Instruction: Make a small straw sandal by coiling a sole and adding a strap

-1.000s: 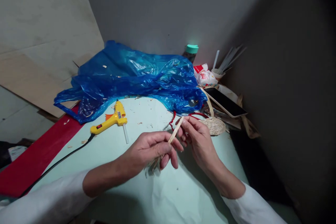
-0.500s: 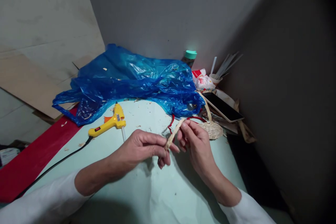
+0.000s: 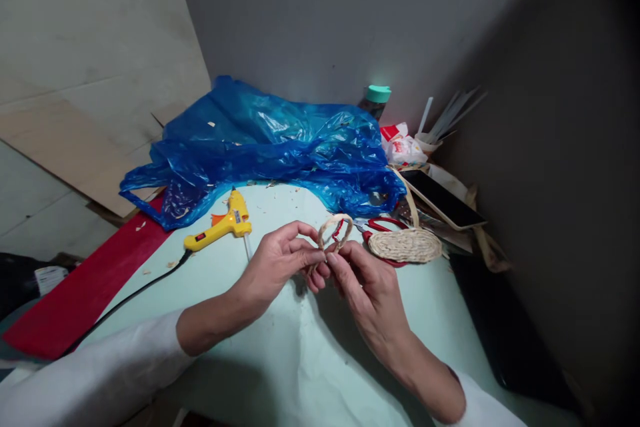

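A pale braided straw strip (image 3: pixel 323 229) is bent into a small upright loop between my two hands. My left hand (image 3: pixel 285 255) pinches one end between thumb and fingertips. The other end is gripped by my right hand (image 3: pixel 364 280), its thumb meeting the left one at the loop's base. Just behind my right hand lies an oval woven straw piece (image 3: pixel 406 245), with a straw strip (image 3: pixel 411 197) rising behind it. Red-handled scissors (image 3: pixel 386 222) show partly beneath that oval piece. A bit of red cord (image 3: pixel 339 229) appears through the loop.
To the left, a yellow glue gun (image 3: pixel 220 227) lies with its black cord. A crumpled blue plastic bag (image 3: pixel 280 140) spreads along the back. At the right are a tablet (image 3: pixel 443 199), glue sticks (image 3: pixel 453 113) in a cup and a green-lidded jar (image 3: pixel 377 97). Straw scraps dot the pale table (image 3: pixel 320 373).
The braided strip, held slanting before, is now curled into a loop with its ends together. My hands have drawn closer, and the view has shifted slightly left.
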Motion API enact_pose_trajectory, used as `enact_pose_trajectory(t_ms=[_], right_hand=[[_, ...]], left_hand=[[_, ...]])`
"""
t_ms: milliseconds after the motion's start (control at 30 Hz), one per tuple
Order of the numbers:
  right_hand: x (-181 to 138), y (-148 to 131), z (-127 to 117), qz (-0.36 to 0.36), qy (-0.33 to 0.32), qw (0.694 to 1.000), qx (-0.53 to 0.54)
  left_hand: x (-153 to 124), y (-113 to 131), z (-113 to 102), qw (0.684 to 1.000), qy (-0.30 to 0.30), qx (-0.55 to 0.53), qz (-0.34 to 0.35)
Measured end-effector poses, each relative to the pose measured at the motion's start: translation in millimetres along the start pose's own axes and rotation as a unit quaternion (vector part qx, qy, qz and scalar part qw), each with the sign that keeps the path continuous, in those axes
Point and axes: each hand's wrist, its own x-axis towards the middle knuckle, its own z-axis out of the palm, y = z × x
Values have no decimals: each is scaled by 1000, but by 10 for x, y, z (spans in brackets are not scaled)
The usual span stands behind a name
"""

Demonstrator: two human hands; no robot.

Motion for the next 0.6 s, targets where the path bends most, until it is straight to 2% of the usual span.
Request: enact_pose_trajectory(t_ms=[100,200,600], right_hand=[[24,-5,0,-41,13,998,-49],[27,-3,-2,-49,10,997,-67],[17,-2,11,-29,-28,998,39]], left_hand=[[19,-17,-2,1000,-9,2,-18],[31,-31,-21,999,-22,11,-39],[40,-59,-70,997,-50,5,-52]])
